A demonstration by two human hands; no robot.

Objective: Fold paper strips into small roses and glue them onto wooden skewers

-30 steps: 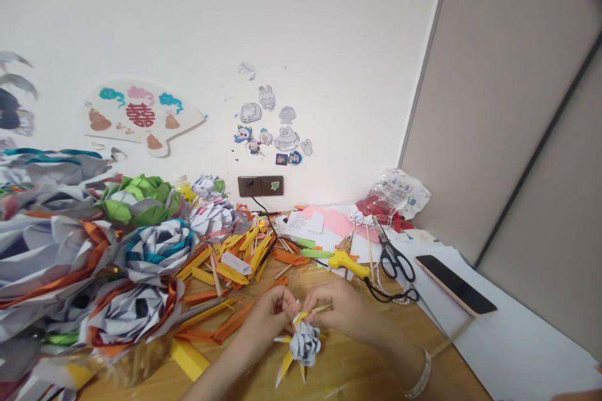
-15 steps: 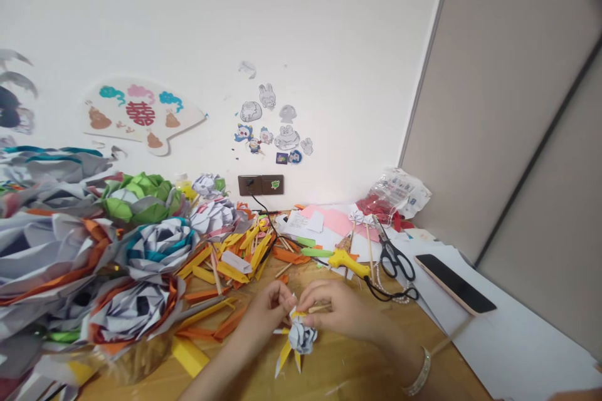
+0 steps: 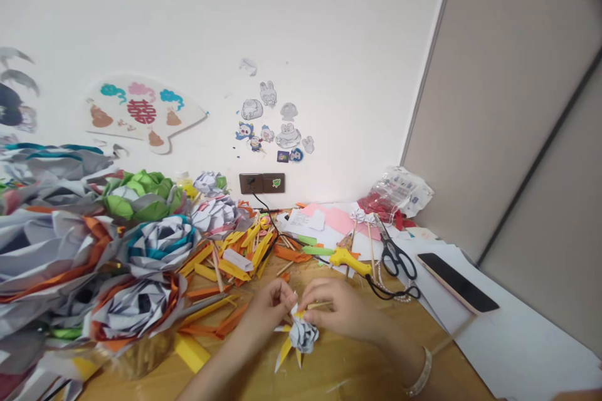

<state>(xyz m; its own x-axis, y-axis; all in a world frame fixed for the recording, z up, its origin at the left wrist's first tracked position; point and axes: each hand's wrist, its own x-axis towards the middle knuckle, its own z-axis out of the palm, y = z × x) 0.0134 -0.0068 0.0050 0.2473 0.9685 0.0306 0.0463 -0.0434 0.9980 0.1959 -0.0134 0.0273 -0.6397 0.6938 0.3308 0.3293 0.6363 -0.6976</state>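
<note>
A small paper flower point(image 3: 303, 335) with a crumpled white head and pointed yellow-and-white petals is between my hands, just over the wooden table point(image 3: 348, 373). My left hand point(image 3: 275, 304) pinches a petal at the flower's far side, fingertips pressed together. My right hand point(image 3: 333, 307) has its fingers closed on the flower's base, close to my left fingertips. A thin wooden stick point(image 3: 322, 305) shows along the right fingers. Part of the flower is hidden behind the fingers.
Large folded paper flowers point(image 3: 162, 241) crowd the left side. Yellow and orange paper strips point(image 3: 244, 250) lie heaped beside them. A yellow glue gun point(image 3: 350, 260) with a cord, black scissors point(image 3: 397, 257), a phone point(image 3: 458, 282) and white paper sheets point(image 3: 512, 351) are on the right.
The view has shifted very slightly. Both hands stay at the paper flower with nearly the same grip; the flower has hardly moved.
</note>
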